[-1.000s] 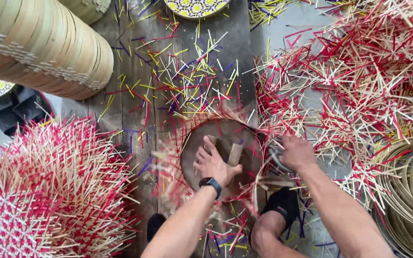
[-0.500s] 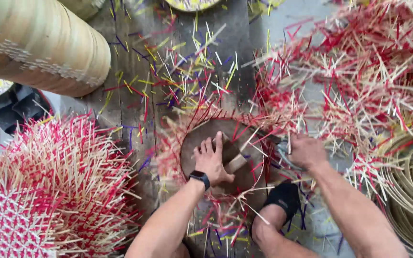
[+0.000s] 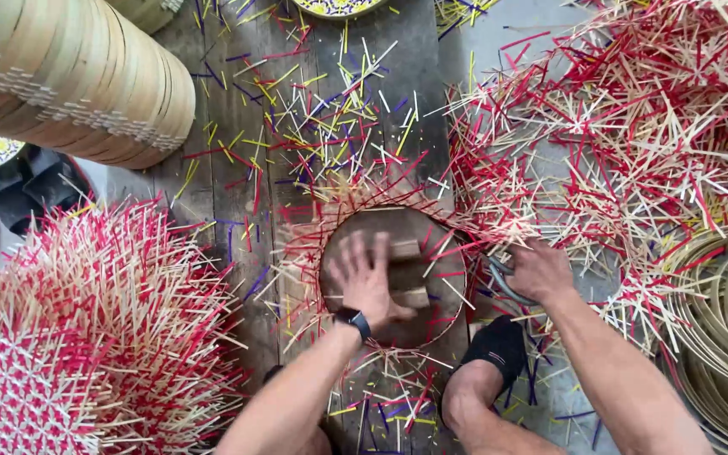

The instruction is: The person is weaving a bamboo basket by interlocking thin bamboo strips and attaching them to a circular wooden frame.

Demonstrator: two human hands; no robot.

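Observation:
My left hand [image 3: 366, 282] lies flat, fingers spread, on a round dark wooden disc [image 3: 393, 274] that sits on a woven mat with red and pale strip ends [image 3: 330, 211] sticking out all round it. A black watch is on that wrist. My right hand [image 3: 539, 271] is at the disc's right edge, closed on metal shears [image 3: 501, 278] among the strip ends.
A stack of bamboo hoops [image 3: 77, 76] lies at top left. Woven red-and-pale mats [image 3: 86, 337] pile at lower left, more [image 3: 634, 126] at the right. Coiled bamboo strips [image 3: 726, 320] sit at far right. Cut coloured offcuts [image 3: 330, 118] litter the plank floor. My foot in a black sock [image 3: 495, 350] is below the disc.
My left hand has shifted left on the disc and the disc with its mat seems turned a little. My right hand has stayed at the disc's right edge.

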